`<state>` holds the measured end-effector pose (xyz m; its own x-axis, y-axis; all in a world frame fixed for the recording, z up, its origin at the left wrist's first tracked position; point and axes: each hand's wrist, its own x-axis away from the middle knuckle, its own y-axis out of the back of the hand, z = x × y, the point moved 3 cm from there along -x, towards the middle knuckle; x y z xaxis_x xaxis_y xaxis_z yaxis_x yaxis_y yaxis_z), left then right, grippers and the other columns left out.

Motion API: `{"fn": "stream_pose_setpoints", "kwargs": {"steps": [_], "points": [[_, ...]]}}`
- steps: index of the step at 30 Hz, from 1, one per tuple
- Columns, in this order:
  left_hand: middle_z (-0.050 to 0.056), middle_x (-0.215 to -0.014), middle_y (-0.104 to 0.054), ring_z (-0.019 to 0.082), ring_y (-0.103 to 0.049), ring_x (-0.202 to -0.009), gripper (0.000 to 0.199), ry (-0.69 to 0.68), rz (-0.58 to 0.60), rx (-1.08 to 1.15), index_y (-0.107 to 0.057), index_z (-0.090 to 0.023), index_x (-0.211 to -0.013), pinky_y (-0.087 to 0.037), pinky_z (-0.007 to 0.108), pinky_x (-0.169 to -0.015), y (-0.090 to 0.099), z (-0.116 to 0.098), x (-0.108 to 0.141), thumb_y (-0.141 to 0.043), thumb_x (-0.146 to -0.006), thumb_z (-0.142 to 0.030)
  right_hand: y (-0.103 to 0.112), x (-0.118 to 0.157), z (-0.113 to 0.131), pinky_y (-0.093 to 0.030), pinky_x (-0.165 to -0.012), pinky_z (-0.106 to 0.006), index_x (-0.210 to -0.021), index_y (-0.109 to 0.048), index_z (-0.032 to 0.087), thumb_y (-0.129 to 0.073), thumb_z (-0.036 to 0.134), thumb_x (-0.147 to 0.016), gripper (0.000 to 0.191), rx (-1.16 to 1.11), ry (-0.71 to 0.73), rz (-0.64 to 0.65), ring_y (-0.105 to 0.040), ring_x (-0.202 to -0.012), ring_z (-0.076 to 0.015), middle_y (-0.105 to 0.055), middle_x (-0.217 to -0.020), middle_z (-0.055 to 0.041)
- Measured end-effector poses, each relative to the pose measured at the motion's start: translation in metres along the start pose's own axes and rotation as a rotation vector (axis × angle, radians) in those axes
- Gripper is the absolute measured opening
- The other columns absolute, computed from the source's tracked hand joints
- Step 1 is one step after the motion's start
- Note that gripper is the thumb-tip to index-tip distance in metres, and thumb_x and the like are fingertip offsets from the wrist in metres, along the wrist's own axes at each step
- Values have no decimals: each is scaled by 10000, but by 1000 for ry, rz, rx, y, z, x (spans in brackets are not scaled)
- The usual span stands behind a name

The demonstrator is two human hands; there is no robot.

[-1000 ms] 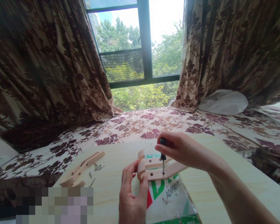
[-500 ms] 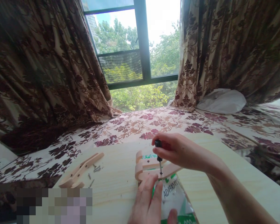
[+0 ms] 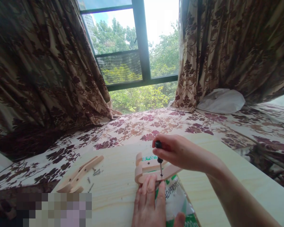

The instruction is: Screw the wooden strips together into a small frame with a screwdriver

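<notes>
My right hand (image 3: 180, 153) is closed around the black handle of a screwdriver (image 3: 160, 159). The tool stands nearly upright, its tip at a hole in a pale wooden piece (image 3: 174, 171). This piece is part of a small assembly with a second bar (image 3: 149, 163) and rounded end pieces (image 3: 139, 171). Flat beside the screwdriver tip, my left hand (image 3: 148, 201) presses on the near edge of the wood with fingers stretched out. Under the assembly lies a white and green printed package (image 3: 177, 203), partly covered by my left hand.
Everything rests on a pale wooden board (image 3: 109, 195). To the left lie more wooden pieces (image 3: 81, 176) and several loose screws (image 3: 97, 172). Behind are a floral cloth (image 3: 153, 126), curtains (image 3: 189, 69), a window and a white plastic bag (image 3: 221, 101).
The view has shifted slightly, moving the scene a little left. My left fingers now lie flatter and closer together on the wood. The screwdriver stays at the same hole.
</notes>
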<state>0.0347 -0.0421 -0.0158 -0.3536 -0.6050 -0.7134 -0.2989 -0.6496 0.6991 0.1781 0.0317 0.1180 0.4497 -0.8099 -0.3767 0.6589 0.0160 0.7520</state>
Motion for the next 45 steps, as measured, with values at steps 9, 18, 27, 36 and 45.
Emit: {"fn": "stream_pose_setpoints", "kwargs": {"steps": [9,18,27,36,45], "points": [[114,-1241,-597,269,-507,-1190,475,-23,-15,-13,-553,-209,-1198,-372,403,-959,-5,2,3,-357,-891,-514,-1,-2,-2,-263,-509,-231,-702,-513,186,-557,335,-854,217,59,-50,-39,-398,-544,-89,-492,-585,44],[115,-1248,-592,271,-515,-1181,466,-8,7,-18,-552,-208,-1202,-379,410,-949,-3,1,2,-376,-874,-488,-2,0,4,-254,-508,-226,-665,-488,184,-543,303,-860,235,13,2,-2,-372,-546,-83,-439,-584,52],[104,-1264,-585,267,-507,-1192,498,-10,14,-4,-547,-218,-1213,-354,398,-962,-4,3,3,-390,-868,-541,-1,1,5,-288,-521,-213,-812,-585,196,-530,276,-868,112,-59,15,24,-427,-563,-88,-519,-621,44],[104,-1274,-574,269,-492,-1209,475,-13,8,-9,-537,-207,-1219,-354,400,-972,-6,3,4,-378,-878,-496,2,-1,-2,-272,-523,-233,-729,-549,181,-534,315,-865,192,70,-54,-47,-416,-557,-94,-520,-594,31],[70,-1296,-567,245,-491,-1217,516,-66,11,-28,-518,-230,-1249,-361,374,-975,-9,9,6,-407,-861,-550,0,0,-1,-265,-512,-226,-699,-496,187,-532,289,-857,191,63,-33,-5,-388,-549,-87,-485,-591,45]]}}
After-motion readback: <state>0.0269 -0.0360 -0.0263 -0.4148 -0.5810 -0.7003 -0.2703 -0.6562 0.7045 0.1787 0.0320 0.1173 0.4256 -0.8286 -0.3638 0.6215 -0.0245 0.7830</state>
